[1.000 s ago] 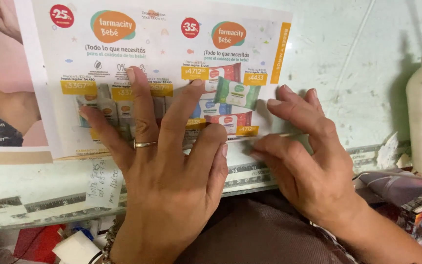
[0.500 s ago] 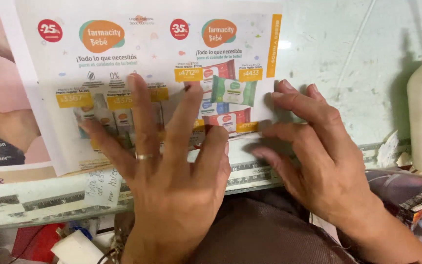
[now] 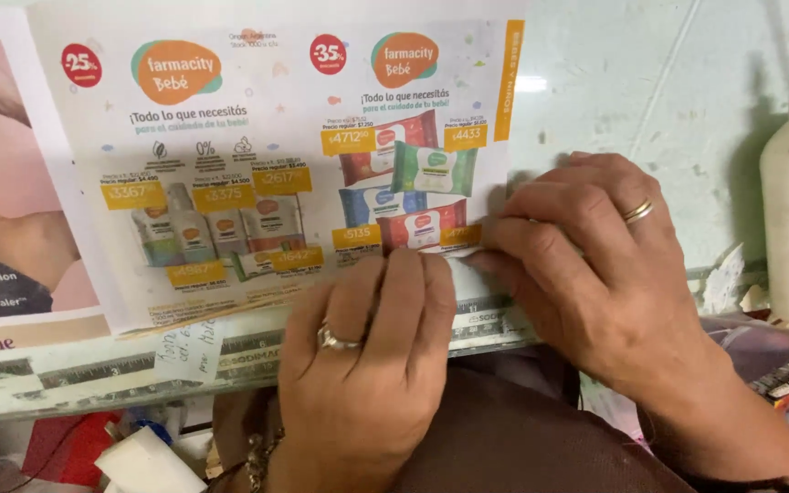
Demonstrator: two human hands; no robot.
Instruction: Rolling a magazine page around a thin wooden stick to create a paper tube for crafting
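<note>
Both hands press the flyer page [image 3: 276, 173] at its lower right corner: left hand [image 3: 367, 365] flat, fingers together; right hand [image 3: 595, 274] curled, perhaps pinching the edge, just beside.

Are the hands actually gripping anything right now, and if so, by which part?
Nothing is gripped. The left hand and right hand press flat on the lower right corner of the printed leaflet.

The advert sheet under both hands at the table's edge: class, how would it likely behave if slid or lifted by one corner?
The advert sheet looks thin, so it would probably flop if lifted by a corner. It lies flat on the pale table and likely slides easily; the left hand and right hand press its lower edge. It seems prone to creasing or tearing.
</note>
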